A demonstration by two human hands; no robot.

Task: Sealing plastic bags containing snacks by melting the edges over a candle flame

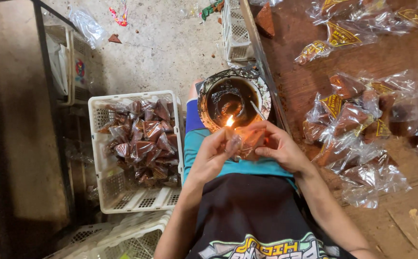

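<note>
My left hand (213, 154) and my right hand (278, 146) together hold a small clear plastic packet (250, 139) with a brown filling, just above my lap. The packet's top edge is close to a small flame (229, 121). The flame burns at the near rim of a round, blackened metal bowl (208, 93) that holds dark wax or oil. My left fingers pinch the packet's left side; my right fingers grip its right side. A thin stick (257, 109) leans on the bowl's rim.
A white plastic crate (104, 103) full of sealed brown packets (144, 141) stands on the floor to my left. More packets in clear bags (357, 120) lie on the wooden table at my right. Another white crate (236, 31) is beyond the bowl. Empty crates (122, 237) sit near left.
</note>
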